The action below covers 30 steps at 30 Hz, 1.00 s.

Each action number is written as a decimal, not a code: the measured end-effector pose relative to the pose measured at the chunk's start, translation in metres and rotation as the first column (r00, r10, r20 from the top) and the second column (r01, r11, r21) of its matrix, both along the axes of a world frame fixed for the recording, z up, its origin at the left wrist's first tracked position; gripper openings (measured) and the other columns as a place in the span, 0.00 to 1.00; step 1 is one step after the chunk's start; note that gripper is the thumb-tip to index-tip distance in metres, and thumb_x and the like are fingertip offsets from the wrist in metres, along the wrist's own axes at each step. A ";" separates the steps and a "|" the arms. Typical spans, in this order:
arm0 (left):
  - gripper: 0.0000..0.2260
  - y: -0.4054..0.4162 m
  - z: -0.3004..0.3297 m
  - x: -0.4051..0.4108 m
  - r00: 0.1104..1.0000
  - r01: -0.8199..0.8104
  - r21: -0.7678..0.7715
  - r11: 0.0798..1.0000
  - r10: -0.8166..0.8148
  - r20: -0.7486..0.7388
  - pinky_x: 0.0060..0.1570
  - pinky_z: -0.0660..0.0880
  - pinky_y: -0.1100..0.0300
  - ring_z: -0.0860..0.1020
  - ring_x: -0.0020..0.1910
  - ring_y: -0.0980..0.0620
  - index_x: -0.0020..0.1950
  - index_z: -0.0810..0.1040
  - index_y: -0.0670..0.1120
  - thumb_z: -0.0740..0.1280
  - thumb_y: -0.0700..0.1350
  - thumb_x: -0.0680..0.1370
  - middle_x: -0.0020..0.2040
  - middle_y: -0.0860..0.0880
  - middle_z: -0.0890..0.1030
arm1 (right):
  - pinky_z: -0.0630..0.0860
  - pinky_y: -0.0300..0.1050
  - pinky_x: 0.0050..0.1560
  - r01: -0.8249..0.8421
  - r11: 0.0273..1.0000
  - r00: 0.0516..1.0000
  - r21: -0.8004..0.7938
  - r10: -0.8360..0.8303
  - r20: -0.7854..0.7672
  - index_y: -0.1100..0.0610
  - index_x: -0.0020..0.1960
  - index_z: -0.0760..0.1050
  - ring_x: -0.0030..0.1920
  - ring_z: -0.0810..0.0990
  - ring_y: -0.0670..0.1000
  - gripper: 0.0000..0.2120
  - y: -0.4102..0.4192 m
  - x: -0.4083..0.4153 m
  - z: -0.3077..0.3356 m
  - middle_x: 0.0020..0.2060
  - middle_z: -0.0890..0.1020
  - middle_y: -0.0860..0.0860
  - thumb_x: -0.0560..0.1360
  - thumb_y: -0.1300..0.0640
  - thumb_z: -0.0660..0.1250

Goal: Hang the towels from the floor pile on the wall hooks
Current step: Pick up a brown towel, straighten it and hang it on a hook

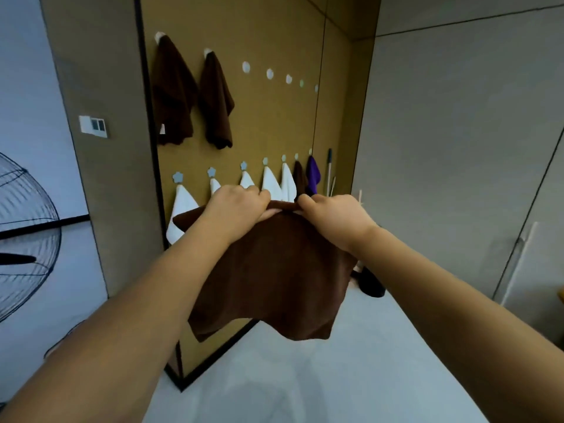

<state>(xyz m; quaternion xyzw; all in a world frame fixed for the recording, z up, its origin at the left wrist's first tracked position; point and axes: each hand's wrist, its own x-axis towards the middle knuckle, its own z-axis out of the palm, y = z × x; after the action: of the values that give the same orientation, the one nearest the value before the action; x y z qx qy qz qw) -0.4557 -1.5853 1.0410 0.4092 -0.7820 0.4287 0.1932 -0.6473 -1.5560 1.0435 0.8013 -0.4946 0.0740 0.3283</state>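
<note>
1. The left hand (236, 206) and the right hand (331, 213) are raised side by side in front of the wall, both gripping the top edge of a dark brown terry towel (274, 279); fingers of each hand are curled over the bunched edge, knuckles close together.
2. The towel hangs in the air from that grip, its body draped down below the forearms, with one corner sticking out to the left past the left wrist.
3. Behind it stands a mustard-yellow wall panel (274, 123) carrying two rows of hooks.
4. In the upper row, two dark brown hung towels (174, 93) (215, 102) occupy the two leftmost hooks; to their right five round white empty hooks (246, 67) run off towards the corner.
5. In the lower row, blue flower-shaped hooks (178, 177) hold white hung towels (183, 209), partly hidden by the hands; further right hang a small brown cloth (299, 175) and a purple cloth (313, 175).
6. A thin pole with a blue top (329, 169) leans in the corner beside the purple cloth.
7. A dark heap (370, 282) lies on the pale floor near the corner, just right of the held towel; what it consists of cannot be told.
8. At the left edge stands a black wire-guard fan (27, 239), and a white wall switch plate (93, 126) sits on the grey-brown pillar.
</note>
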 end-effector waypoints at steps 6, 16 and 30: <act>0.19 -0.106 -0.013 -0.036 1.000 0.011 -0.085 0.996 -0.011 -0.008 0.24 0.56 0.67 0.69 0.16 0.48 0.28 0.73 0.41 0.73 0.55 0.66 0.22 0.46 0.72 | 0.68 0.44 0.31 -0.037 0.999 0.998 -0.034 0.034 -0.060 0.55 0.58 0.64 0.33 0.73 0.51 0.09 -0.102 -0.039 -0.009 0.37 0.69 0.49 0.82 0.51 0.53; 0.22 -0.248 0.044 -0.123 0.997 -0.003 -0.252 0.968 -0.018 -0.081 0.25 0.55 0.67 0.70 0.16 0.47 0.30 0.73 0.41 0.56 0.56 0.74 0.22 0.45 0.72 | 0.68 0.48 0.34 -0.116 0.986 0.992 -0.117 0.109 -0.069 0.57 0.58 0.64 0.40 0.78 0.60 0.16 -0.258 -0.131 0.057 0.41 0.73 0.53 0.83 0.48 0.46; 0.24 -0.439 0.036 -0.112 0.983 -0.026 -0.267 0.963 -0.024 -0.182 0.23 0.58 0.66 0.72 0.18 0.46 0.30 0.73 0.42 0.55 0.59 0.75 0.24 0.46 0.73 | 0.66 0.46 0.31 -0.216 0.955 0.971 -0.204 0.188 -0.145 0.56 0.60 0.63 0.35 0.75 0.58 0.11 -0.468 -0.128 0.064 0.40 0.70 0.51 0.83 0.51 0.50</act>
<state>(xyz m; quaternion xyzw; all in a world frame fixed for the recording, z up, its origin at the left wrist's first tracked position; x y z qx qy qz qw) -0.5676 -2.0246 1.0774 0.4173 -0.6954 0.4912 0.3178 -0.7752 -2.0240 1.1073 0.8098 -0.3774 0.1111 0.4352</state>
